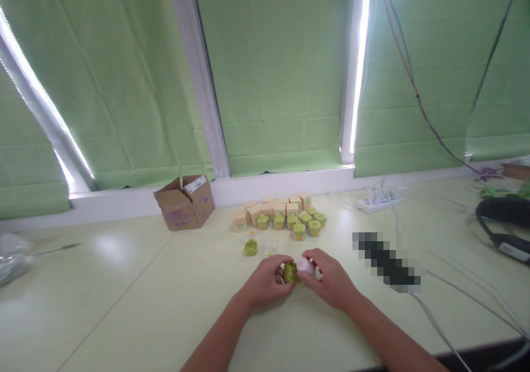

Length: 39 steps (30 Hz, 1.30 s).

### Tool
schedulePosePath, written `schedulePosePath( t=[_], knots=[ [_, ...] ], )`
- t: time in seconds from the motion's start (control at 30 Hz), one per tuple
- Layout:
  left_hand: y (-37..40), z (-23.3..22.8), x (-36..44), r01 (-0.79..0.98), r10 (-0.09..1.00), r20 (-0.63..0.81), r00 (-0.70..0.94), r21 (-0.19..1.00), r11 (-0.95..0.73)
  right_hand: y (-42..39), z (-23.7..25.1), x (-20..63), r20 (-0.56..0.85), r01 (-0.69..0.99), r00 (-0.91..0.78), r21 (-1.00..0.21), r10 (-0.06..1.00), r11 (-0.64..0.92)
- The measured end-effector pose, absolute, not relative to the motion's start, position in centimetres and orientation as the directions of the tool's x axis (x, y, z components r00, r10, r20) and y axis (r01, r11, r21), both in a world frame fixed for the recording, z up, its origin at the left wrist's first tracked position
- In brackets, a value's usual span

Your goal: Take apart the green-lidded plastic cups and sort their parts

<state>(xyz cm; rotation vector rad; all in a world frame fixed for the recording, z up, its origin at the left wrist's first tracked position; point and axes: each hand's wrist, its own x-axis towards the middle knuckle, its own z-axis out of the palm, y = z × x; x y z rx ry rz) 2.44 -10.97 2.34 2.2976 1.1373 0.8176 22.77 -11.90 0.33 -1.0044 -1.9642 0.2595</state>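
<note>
Green piece half hidden between both hands.

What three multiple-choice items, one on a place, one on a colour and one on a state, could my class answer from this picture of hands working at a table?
1. Where does the cardboard box stand?
A. Left of the group of small boxes
B. Right of the power strip
C. Between the hands

2. What colour are the window blinds?
A. Blue
B. Green
C. White

3. What is the state of the cardboard box?
A. Taped shut
C. Crushed flat
B. Open, flaps up

Answers:
1 A: it sits by the window ledge, left of the small boxes.
2 B: all the blinds are light green.
3 B: its flaps stand open.

Both the left hand and the right hand grip a green piece over the table.
</note>
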Motion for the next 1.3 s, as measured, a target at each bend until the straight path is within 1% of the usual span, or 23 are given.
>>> schedulePosePath(
  t=[0.13, 0.23, 0.33, 0.53, 0.6, 0.7, 0.83, 1.0, 1.13, 1.3],
  knots=[
    [-10.7, 2.1, 2.2, 0.566, 0.832, 0.328, 0.447, 0.617, -0.547, -11.7, 0.6, 23.4, 0.629, 0.504, -0.139, -0.62, 0.765, 0.601],
    [-10.6, 1.9, 2.1, 0.574, 0.838, 0.348, 0.42, 0.614, -0.542, -11.5, 0.7, 23.7, 0.634, 0.496, -0.105, -0.635, 0.767, 0.593],
    [-10.3, 1.8, 2.1, 0.58, 0.843, 0.379, 0.381, 0.613, -0.537, -11.6, 0.7, 23.6, 0.631, 0.504, -0.222, -0.578, 0.743, 0.641],
    [-9.4, 1.4, 1.5, 0.616, 0.862, 0.434, 0.263, 0.612, -0.496, -12.0, 0.5, 22.7, 0.597, 0.577, -0.519, -0.284, 0.612, 0.766],
    [-9.1, 1.2, 1.3, 0.609, 0.871, 0.423, 0.251, 0.631, -0.482, -11.9, 0.3, 22.5, 0.569, 0.582, -0.574, -0.222, 0.589, 0.782],
    [-8.9, 0.9, 1.2, 0.589, 0.88, 0.406, 0.246, 0.659, -0.468, -11.8, 0.1, 22.4, 0.536, 0.603, -0.612, -0.161, 0.582, 0.781],
    [-8.7, 0.6, 1.3, 0.557, 0.888, 0.392, 0.239, 0.694, -0.457, -11.8, -0.1, 22.3, 0.498, 0.636, -0.625, -0.12, 0.601, 0.762],
    [-8.6, 0.6, 1.3, 0.477, 0.893, 0.357, 0.273, 0.756, -0.448, -12.0, 0.0, 22.2, 0.481, 0.657, -0.615, -0.126, 0.625, 0.743],
    [-8.8, 0.6, 1.3, 0.459, 0.901, 0.342, 0.269, 0.776, -0.432, -12.2, 0.2, 22.3, 0.489, 0.656, -0.603, -0.146, 0.63, 0.741],
    [-9.0, 0.6, 1.5, 0.461, 0.904, 0.333, 0.267, 0.78, -0.424, -12.2, 0.5, 22.5, 0.526, 0.64, -0.593, -0.151, 0.609, 0.753]
  ],
)
